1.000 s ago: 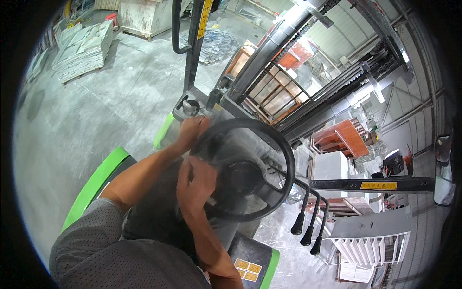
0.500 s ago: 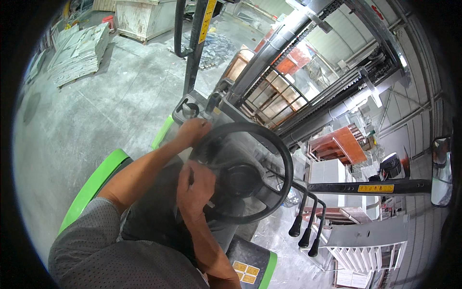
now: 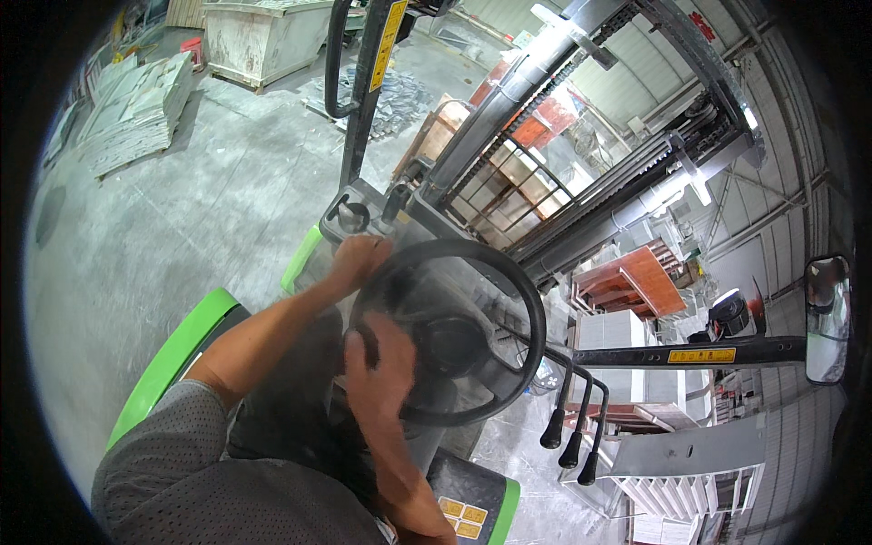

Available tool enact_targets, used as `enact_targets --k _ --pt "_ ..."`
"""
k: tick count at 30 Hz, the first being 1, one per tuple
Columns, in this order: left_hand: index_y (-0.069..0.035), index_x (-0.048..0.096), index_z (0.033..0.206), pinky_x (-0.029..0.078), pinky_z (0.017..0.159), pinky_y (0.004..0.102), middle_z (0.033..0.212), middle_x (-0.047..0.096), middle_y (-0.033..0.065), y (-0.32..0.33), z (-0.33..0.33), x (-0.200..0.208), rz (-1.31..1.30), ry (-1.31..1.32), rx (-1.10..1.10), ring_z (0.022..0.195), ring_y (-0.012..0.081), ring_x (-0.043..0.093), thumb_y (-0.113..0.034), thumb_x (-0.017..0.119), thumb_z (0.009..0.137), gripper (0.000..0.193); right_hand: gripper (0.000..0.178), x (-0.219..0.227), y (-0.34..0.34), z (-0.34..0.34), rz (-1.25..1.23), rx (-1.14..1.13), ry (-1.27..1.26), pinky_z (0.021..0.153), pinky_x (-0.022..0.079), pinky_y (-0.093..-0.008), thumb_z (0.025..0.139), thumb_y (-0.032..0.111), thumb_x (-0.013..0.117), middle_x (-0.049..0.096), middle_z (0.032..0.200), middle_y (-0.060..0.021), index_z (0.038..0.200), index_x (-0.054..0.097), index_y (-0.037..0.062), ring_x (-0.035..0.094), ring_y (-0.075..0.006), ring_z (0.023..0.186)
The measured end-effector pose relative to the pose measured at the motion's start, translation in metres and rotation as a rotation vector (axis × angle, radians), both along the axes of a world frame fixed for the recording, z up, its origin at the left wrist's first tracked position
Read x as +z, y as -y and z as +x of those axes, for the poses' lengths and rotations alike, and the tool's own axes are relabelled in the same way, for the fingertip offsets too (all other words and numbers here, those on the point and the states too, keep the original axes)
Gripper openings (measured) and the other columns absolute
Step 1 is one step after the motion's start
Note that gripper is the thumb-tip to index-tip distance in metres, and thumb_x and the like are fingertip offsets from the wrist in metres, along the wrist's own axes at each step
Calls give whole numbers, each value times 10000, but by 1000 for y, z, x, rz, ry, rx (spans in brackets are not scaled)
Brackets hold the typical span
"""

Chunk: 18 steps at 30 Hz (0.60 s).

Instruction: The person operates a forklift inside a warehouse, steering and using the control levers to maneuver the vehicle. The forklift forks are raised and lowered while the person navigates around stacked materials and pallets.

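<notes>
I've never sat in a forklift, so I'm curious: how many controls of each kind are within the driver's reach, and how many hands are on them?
Steering wheel: 1
Black-knobbed levers: 3
Hands on the wheel: 2, left hand and right hand
Total: 6

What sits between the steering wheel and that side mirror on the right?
In the head view, three black-knobbed control levers stand between the steering wheel and the side mirror, with a black bar reaching toward the mirror.
</notes>
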State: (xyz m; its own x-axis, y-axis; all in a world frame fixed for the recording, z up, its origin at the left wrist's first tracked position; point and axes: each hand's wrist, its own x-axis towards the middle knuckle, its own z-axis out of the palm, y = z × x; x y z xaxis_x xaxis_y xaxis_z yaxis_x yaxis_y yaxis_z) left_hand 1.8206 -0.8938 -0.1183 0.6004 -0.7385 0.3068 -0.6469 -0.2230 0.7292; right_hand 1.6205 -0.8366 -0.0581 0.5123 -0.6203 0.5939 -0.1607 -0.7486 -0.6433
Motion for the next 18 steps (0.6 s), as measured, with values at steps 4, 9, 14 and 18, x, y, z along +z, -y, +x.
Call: enact_targets --k 4,9,14,18 --pt "-29 604 795 477 673 520 801 646 205 1 -8 -4 -78 49 41 798 425 636 -297 496 911 311 197 17 31 -81 -116 -211 84 920 487 -413 873 43 644 676 1086 -161 1060 667 -14 636 -315 1010" --pt "45 632 808 451 626 455 686 571 249 -4 -17 0 -143 -154 98 603 342 599 -337 519 973 431 137 19 73 -207 -341 -777 -66 880 449 -457 873 -27 615 629 1020 -148 1006 646 -27 577 -323 982" --pt "18 623 779 452 675 508 745 599 264 -5 -18 8 -133 -293 132 735 454 617 -364 484 955 443 217 -1 117 -234 -66 -923 -81 709 517 -358 972 104 587 637 1011 -174 1135 597 -40 630 -247 873" --pt "54 620 801 450 641 450 707 598 248 -13 -19 5 -199 -294 100 618 310 605 -316 495 977 428 231 16 164 -226 -226 -878 0 631 511 -334 995 152 566 654 864 -157 1080 616 -57 649 -226 690"
